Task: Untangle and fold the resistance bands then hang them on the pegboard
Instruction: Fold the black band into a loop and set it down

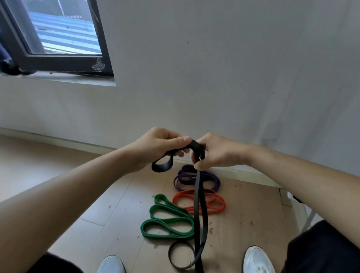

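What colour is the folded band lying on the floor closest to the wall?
Purple. The purple band shows best in the head view.

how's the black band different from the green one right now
The black band is held up by the left hand and right hand; the green band lies untouched on the floor. The black band hangs mostly unfolded in a long run; the green band is folded into loops. Both are flat loop bands.

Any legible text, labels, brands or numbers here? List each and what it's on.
No readable text.
On the window frame, a whitish mark: too blurred to read.
On the right shoe, a faint mark: too blurred.
On the black band: no print visible.
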